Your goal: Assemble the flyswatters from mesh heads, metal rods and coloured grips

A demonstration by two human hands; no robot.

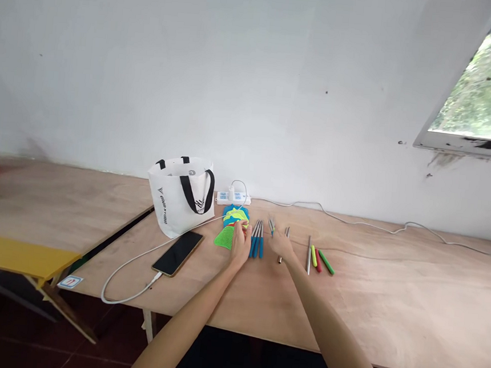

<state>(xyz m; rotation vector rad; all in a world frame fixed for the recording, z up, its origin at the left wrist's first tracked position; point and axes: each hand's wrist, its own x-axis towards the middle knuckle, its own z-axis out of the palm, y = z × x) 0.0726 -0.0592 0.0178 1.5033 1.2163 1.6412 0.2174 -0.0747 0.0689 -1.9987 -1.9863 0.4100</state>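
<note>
Left hand (241, 244) is partly covering mesh pieces (224, 237) near the surface's (373, 298) far edge; can't tell its grip. Blue-handled tools (256, 247) are lying between hands. Right hand (281, 245) is blurring, grasp unclear, slim tool (271, 226) at fingertips.

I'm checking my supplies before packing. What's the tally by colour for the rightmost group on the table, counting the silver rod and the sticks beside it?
Silver rod: 1
Yellow stick: 1
Red stick: 1
Green stick: 1
Total: 4
</note>
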